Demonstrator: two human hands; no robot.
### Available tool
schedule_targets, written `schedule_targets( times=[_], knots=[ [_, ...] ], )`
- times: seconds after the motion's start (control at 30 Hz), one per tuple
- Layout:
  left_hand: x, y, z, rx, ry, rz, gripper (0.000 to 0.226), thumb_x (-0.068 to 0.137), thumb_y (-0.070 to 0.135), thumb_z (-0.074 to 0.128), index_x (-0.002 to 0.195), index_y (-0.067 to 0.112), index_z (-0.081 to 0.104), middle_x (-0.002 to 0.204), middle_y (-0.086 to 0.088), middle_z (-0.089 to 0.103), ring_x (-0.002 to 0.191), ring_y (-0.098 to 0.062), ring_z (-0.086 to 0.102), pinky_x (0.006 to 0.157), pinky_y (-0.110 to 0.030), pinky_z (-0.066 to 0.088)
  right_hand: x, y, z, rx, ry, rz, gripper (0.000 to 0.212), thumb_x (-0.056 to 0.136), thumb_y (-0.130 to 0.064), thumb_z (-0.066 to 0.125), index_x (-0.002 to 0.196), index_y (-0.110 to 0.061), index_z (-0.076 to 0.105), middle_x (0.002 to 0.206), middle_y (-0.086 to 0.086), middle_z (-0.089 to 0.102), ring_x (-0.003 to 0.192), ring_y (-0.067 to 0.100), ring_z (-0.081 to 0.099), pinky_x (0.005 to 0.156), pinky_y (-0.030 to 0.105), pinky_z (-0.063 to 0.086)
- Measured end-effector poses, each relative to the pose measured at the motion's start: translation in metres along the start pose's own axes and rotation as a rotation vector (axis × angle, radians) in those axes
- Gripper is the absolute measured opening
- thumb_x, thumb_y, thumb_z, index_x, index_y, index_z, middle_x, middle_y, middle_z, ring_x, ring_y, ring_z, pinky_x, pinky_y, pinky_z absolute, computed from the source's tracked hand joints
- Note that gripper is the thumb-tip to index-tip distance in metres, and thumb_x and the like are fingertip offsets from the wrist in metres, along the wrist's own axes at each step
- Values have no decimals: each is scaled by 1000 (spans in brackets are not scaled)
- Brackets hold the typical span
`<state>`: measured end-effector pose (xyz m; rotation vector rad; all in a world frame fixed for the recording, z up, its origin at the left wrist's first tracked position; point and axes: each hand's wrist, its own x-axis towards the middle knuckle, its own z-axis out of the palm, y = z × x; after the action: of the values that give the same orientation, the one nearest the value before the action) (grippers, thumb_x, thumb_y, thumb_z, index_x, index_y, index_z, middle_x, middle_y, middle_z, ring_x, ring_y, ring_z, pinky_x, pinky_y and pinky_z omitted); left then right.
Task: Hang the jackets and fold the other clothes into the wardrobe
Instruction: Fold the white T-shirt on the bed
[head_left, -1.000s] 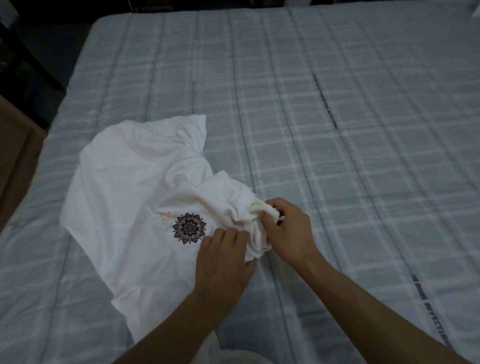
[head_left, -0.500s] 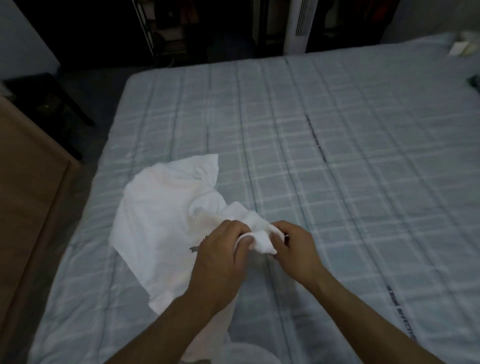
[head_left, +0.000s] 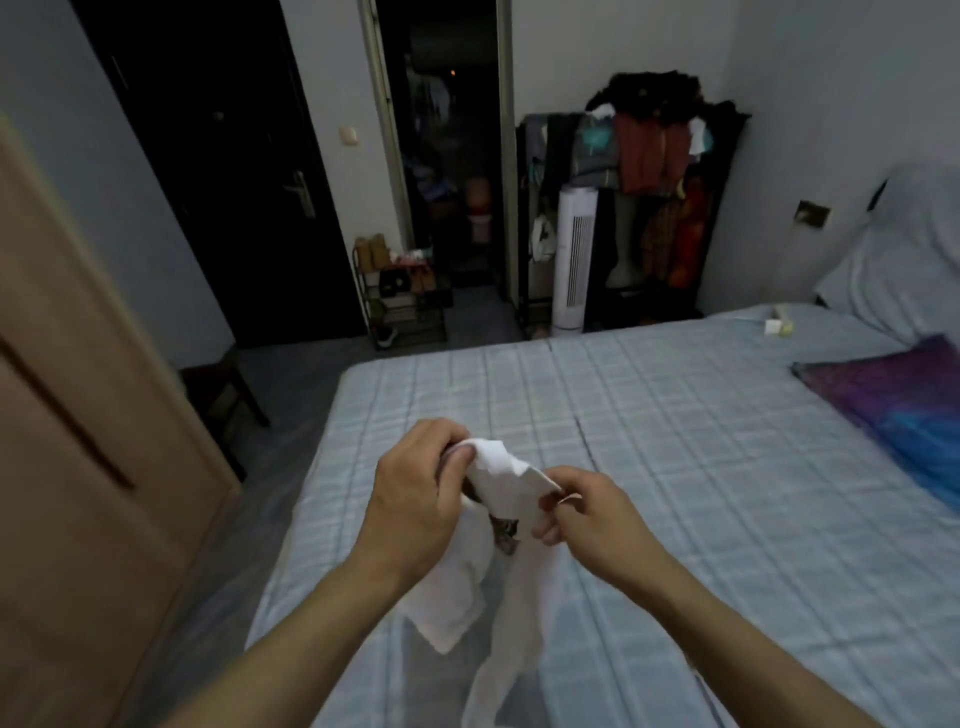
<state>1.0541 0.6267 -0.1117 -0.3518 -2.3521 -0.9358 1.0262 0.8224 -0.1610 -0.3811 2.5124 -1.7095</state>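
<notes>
While the fingers (head_left: 457, 457) of the left hand (head_left: 415, 499) curl closed around one bunched edge of a white shirt (head_left: 498, 483), the right hand (head_left: 592, 514) pinches the other end between thumb and forefinger, its remaining fingers folded in. Held up between both hands, the shirt hangs in two limp tails over the near part of the bed (head_left: 675, 441); a dark patch of print shows just under the grip. A plaid sheet covers the bed. A purple-blue cloth (head_left: 904, 410) lies well apart on the bed's right side, near a pillow (head_left: 904, 260). At left stands a tan wardrobe (head_left: 78, 467). Beyond the bed, a clothes rack (head_left: 639, 171) stands against the far wall, a white fan (head_left: 574, 260) in front of it.
</notes>
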Motion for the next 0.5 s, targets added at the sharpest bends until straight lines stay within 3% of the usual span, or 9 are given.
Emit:
schedule_targets(
  times=[0.1, 0.17, 0.27, 0.33, 0.4, 0.5],
  knots=[
    [-9, 48, -34, 6, 10, 31, 14, 95, 5, 59, 84, 14, 60, 80, 5, 58, 75, -10, 55, 67, -22, 42, -45, -26, -12, -219, 102, -139, 27, 71, -16, 70, 79, -41, 62, 67, -12, 62, 65, 4, 60, 58, 13, 45],
    [-22, 75, -52, 21, 14, 53, 14, 94, 3, 59, 84, 13, 61, 79, 5, 58, 74, -11, 56, 67, -19, 42, -70, -32, -15, -362, 161, -204, 26, 69, -30, 78, 86, -42, 62, 69, -13, 52, 66, 2, 52, 59, 11, 36],
    [-48, 110, -74, 57, 8, 76, 14, 94, 3, 60, 85, 13, 61, 79, 7, 58, 75, -12, 56, 68, -16, 41, -104, -28, -11, -427, 116, -165, 31, 72, -41, 78, 100, -38, 64, 86, -16, 42, 72, 0, 49, 63, 11, 34],
    [-63, 127, -89, 75, 10, 67, 13, 94, 4, 59, 85, 13, 62, 80, 7, 58, 76, -12, 56, 69, -17, 41, -129, -24, -3, -446, 66, -118, 22, 77, -39, 74, 96, -33, 65, 89, -13, 43, 74, 3, 52, 64, 17, 39],
    [-78, 141, -105, 96, 17, 63, 12, 95, 5, 59, 85, 11, 62, 80, 5, 59, 76, -11, 57, 69, -19, 42, -157, -23, 4, -467, 32, -103, 11, 80, -31, 68, 77, -21, 62, 80, -8, 50, 71, 11, 55, 60, 25, 39],
    [-99, 156, -129, 110, 41, 63, 11, 94, 5, 59, 86, 11, 62, 81, 3, 60, 76, -10, 57, 69, -19, 41, -199, -23, 11, -446, 12, -56, 21, 82, -17, 62, 62, -15, 53, 62, -3, 56, 62, 17, 56, 58, 33, 39]
  ],
)
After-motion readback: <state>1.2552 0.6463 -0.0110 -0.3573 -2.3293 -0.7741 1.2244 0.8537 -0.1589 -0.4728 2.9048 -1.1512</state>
